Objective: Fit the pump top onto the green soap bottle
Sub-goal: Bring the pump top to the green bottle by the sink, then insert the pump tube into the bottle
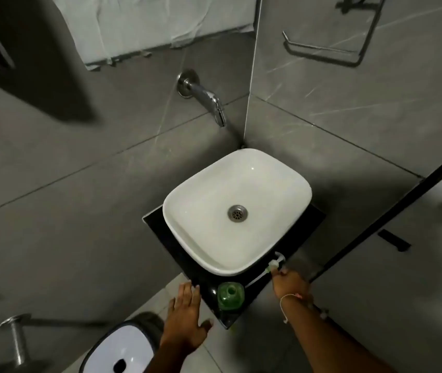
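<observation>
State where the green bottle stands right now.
The bottle stands uncapped on the black counter just in front of the sink, between the two hands.

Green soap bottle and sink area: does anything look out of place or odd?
Yes. The green soap bottle stands open, its pump top lying on the black counter beside the sink, at the right hand.
</observation>
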`<move>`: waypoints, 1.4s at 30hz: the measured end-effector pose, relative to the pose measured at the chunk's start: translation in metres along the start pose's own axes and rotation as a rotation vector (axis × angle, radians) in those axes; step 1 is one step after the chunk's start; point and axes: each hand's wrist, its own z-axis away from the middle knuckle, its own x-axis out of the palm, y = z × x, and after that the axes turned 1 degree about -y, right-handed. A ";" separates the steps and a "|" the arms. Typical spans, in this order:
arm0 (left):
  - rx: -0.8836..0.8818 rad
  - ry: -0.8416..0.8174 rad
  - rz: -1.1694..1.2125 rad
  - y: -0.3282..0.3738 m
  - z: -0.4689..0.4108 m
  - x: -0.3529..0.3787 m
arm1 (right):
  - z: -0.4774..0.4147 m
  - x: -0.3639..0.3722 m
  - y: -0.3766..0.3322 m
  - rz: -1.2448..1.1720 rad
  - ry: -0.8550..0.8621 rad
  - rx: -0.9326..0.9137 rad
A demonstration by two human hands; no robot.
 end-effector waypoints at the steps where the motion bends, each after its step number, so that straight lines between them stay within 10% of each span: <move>1: -0.002 -0.023 0.032 0.002 -0.004 0.005 | -0.008 0.004 -0.001 -0.042 -0.065 0.050; 24: 0.001 0.094 0.287 0.026 -0.035 0.014 | -0.024 0.009 0.012 -0.662 -0.124 0.384; 34: -0.006 0.108 0.252 0.025 -0.038 0.018 | 0.086 -0.021 0.008 -0.860 0.229 -0.346; 42: -0.020 0.110 0.238 0.025 -0.038 0.021 | 0.088 0.024 -0.004 -0.612 0.283 -0.585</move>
